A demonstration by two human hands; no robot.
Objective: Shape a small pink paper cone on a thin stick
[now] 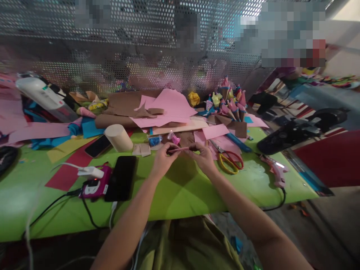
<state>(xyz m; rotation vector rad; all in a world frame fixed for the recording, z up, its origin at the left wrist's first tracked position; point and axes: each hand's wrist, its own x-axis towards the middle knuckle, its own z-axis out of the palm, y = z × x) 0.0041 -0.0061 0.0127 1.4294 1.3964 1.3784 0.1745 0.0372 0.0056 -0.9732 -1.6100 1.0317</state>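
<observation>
Seen from the head view, my left hand (165, 159) and my right hand (204, 155) pinch a slim pink piece (181, 149), fingers and thumb at either end, over the green table (185, 200). Bare tabletop opens on the near side, down to the table's near edge; scissors (221, 150) lie close by on the right, a black phone (120, 179) on the left, pink paper (168, 105) crowding the far side. The piece's long axis runs left to right, one end toward each hand.
</observation>
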